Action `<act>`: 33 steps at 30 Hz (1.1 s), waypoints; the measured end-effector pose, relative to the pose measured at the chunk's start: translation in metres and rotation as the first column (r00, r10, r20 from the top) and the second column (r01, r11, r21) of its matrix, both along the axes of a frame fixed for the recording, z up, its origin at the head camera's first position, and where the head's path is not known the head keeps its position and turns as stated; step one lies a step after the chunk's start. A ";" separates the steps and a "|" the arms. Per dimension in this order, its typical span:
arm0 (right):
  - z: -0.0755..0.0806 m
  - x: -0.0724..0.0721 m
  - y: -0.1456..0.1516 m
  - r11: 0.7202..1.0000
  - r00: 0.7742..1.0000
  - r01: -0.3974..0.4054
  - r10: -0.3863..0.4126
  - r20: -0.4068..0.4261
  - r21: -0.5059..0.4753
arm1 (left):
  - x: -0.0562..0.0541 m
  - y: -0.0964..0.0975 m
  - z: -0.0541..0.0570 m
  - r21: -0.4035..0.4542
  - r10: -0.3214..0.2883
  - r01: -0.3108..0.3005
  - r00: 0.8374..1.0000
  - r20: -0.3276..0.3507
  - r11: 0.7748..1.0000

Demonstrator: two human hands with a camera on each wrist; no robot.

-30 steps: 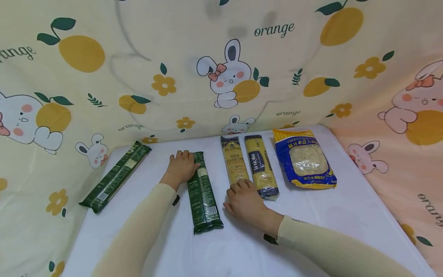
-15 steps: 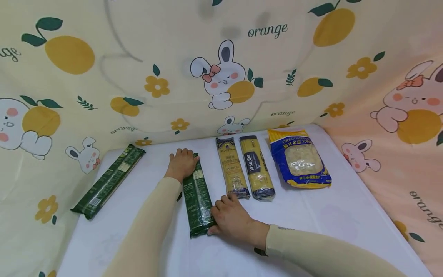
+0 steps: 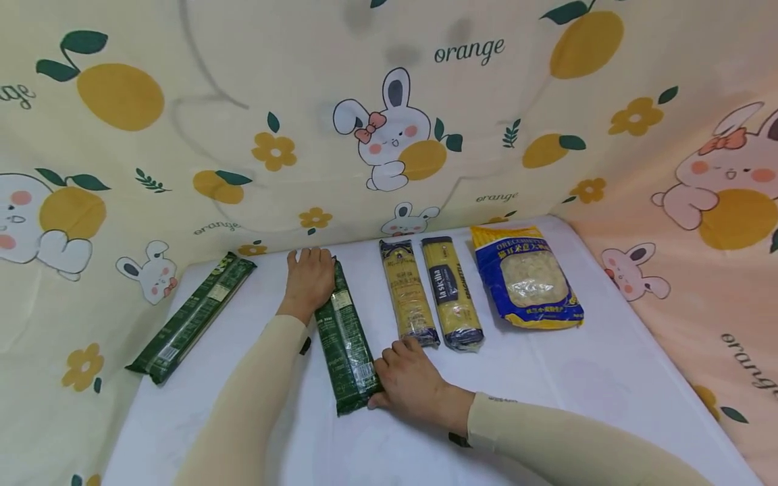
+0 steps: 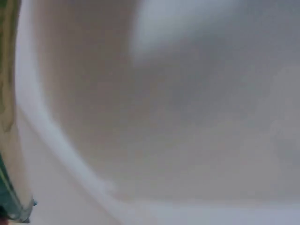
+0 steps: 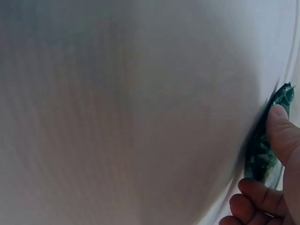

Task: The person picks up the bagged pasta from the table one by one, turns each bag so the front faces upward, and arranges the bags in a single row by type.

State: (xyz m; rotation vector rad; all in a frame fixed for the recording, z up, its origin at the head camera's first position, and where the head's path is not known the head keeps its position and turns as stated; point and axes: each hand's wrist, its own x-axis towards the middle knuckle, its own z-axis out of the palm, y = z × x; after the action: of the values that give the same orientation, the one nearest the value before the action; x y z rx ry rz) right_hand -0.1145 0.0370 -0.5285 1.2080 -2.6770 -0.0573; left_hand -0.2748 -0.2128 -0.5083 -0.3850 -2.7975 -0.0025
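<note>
A long green pack of spaghetti (image 3: 348, 344) lies on the white table between my hands, slanting slightly. At its far end, my left hand (image 3: 308, 283) holds the left side, covering the corner. My right hand (image 3: 413, 385) grips the near right corner with thumb and bent fingers. In the right wrist view, the green wrapper (image 5: 259, 152) shows between the thumb (image 5: 280, 126) and the curled fingers. Only a strip of the pack (image 4: 7, 187) appears at the left edge of the left wrist view.
Another green pack (image 3: 191, 317) lies slanted at the left. To the right are two yellow spaghetti packs (image 3: 408, 290) (image 3: 451, 293) side by side and a blue-and-yellow orecchiette bag (image 3: 527, 278). A printed curtain (image 3: 243, 135) hangs behind the white table (image 3: 516, 371).
My right hand has left the yellow pack and come to the near end of the green one. My left hand has shifted the far end leftward, turning the pack a little.
</note>
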 end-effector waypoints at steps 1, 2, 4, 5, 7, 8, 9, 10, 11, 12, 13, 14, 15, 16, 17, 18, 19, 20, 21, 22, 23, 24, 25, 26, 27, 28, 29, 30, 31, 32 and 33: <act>-0.001 -0.001 0.000 1.000 1.000 0.007 -0.007 -0.005 0.003 | -0.001 0.000 0.004 0.009 -0.014 0.015 0.998 -0.064 1.000; -0.001 -0.003 0.001 1.000 1.000 0.016 -0.016 -0.010 0.005 | -0.002 0.000 0.008 0.017 -0.027 0.029 0.991 -0.129 0.999; -0.002 -0.006 0.001 0.999 0.999 0.033 -0.033 -0.011 -0.004 | -0.004 0.000 0.016 0.032 -0.050 0.060 0.967 -0.251 0.998; -0.002 -0.008 0.001 0.999 0.999 0.042 -0.042 -0.009 -0.014 | -0.004 0.000 0.021 0.039 -0.062 0.077 0.949 -0.309 0.996; -0.002 -0.011 0.001 0.997 0.998 0.059 -0.059 -0.005 -0.043 | -0.005 0.002 0.030 0.053 -0.083 0.115 0.906 -0.414 0.992; -0.002 -0.012 0.001 0.996 0.998 0.068 -0.068 0.001 -0.058 | -0.005 0.003 0.036 0.062 -0.092 0.135 0.886 -0.455 0.989; -0.002 -0.013 0.001 0.994 0.997 0.076 -0.075 0.009 -0.075 | -0.005 0.004 0.040 0.068 -0.102 0.156 0.862 -0.497 0.985; -0.002 -0.014 0.000 0.992 0.996 0.085 -0.084 0.017 -0.088 | -0.004 0.005 0.045 0.073 -0.111 0.177 0.837 -0.536 0.981; -0.002 -0.015 0.000 0.991 0.996 0.094 -0.092 0.024 -0.099 | -0.004 0.006 0.049 0.075 -0.118 0.195 0.811 -0.572 0.978; -0.002 -0.016 0.000 0.989 0.994 0.103 -0.100 0.033 -0.107 | -0.003 0.007 0.053 0.072 -0.125 0.210 0.787 -0.604 0.975; -0.002 -0.017 -0.001 0.987 0.993 0.112 -0.108 0.041 -0.116 | -0.003 0.008 0.057 0.071 -0.131 0.225 0.766 -0.630 0.972; -0.003 -0.018 -0.001 0.985 0.992 0.123 -0.118 0.054 -0.123 | -0.002 0.008 0.060 0.067 -0.137 0.237 0.745 -0.652 0.969; -0.003 -0.018 -0.002 0.983 0.990 0.134 -0.128 0.059 -0.127 | -0.001 0.008 0.063 0.063 -0.142 0.247 0.729 -0.670 0.967; -0.003 -0.019 -0.002 0.981 0.989 0.145 -0.138 0.062 -0.128 | 0.000 0.008 0.065 0.062 -0.146 0.256 0.716 -0.683 0.965; -0.004 -0.020 -0.003 0.979 0.987 0.153 -0.146 0.062 -0.132 | 0.002 0.008 0.067 0.058 -0.149 0.261 0.706 -0.693 0.964; -0.004 -0.020 -0.003 0.978 0.987 0.159 -0.153 0.057 -0.135 | 0.003 0.008 0.068 0.060 -0.152 0.268 0.700 -0.698 0.962; -0.005 -0.021 -0.004 0.977 0.986 0.163 -0.158 0.046 -0.137 | 0.004 0.008 0.069 0.064 -0.154 0.276 0.697 -0.700 0.959; -0.005 -0.021 -0.004 0.976 0.986 0.164 -0.160 0.036 -0.141 | 0.006 0.008 0.070 0.068 -0.154 0.280 0.696 -0.701 0.958; -0.006 -0.022 -0.005 0.976 0.987 0.164 -0.161 0.027 -0.146 | 0.007 0.007 0.070 0.073 -0.153 0.283 0.697 -0.701 0.956; -0.006 -0.022 -0.006 0.975 0.987 0.162 -0.161 0.019 -0.154 | 0.008 0.007 0.071 0.080 -0.151 0.286 0.699 -0.699 0.955; -0.007 -0.022 -0.007 0.974 0.987 0.158 -0.158 0.014 -0.161 | 0.010 0.007 0.071 0.084 -0.151 0.287 0.704 -0.694 0.954; -0.007 -0.022 -0.008 0.974 0.988 0.155 -0.156 0.006 -0.164 | 0.011 0.007 0.071 0.090 -0.151 0.290 0.709 -0.689 0.953; -0.008 -0.023 -0.009 0.973 0.988 0.153 -0.154 0.008 -0.172 | 0.012 0.007 0.072 0.093 -0.152 0.292 0.713 -0.684 0.952; -0.008 -0.023 -0.011 0.972 0.989 0.151 -0.150 0.017 -0.182 | 0.012 0.007 0.072 0.097 -0.151 0.292 0.719 -0.678 0.952; -0.008 -0.023 -0.012 0.971 0.989 0.150 -0.148 0.026 -0.188 | 0.013 0.008 0.073 0.100 -0.151 0.291 0.726 -0.671 0.952; -0.008 -0.023 -0.012 0.970 0.989 0.149 -0.145 0.032 -0.194 | 0.014 0.009 0.073 0.108 -0.150 0.291 0.734 -0.662 0.951; -0.008 -0.023 -0.013 0.969 0.989 0.147 -0.143 0.036 -0.197 | 0.015 0.010 0.074 0.116 -0.146 0.288 0.745 -0.651 0.951; -0.008 -0.023 -0.013 0.968 0.989 0.147 -0.142 0.038 -0.202 | 0.016 0.011 0.076 0.127 -0.139 0.283 0.754 -0.642 0.951; -0.007 -0.023 -0.013 0.967 0.990 0.143 -0.137 0.043 -0.211 | 0.017 0.012 0.077 0.137 -0.127 0.272 0.765 -0.632 0.952; -0.007 -0.023 -0.013 0.966 0.991 0.137 -0.132 0.038 -0.219 | 0.019 0.012 0.078 0.153 -0.110 0.257 0.778 -0.618 0.954; -0.006 -0.023 -0.013 0.966 0.992 0.125 -0.123 0.025 -0.227 | 0.020 0.013 0.080 0.167 -0.090 0.237 0.790 -0.607 0.957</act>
State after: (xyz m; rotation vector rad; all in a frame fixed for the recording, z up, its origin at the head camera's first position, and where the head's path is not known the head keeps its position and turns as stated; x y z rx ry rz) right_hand -0.1378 0.0241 -0.5350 0.9732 -2.6759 0.2320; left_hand -0.2548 -0.1997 -0.4283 -0.4735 -2.0999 -0.2155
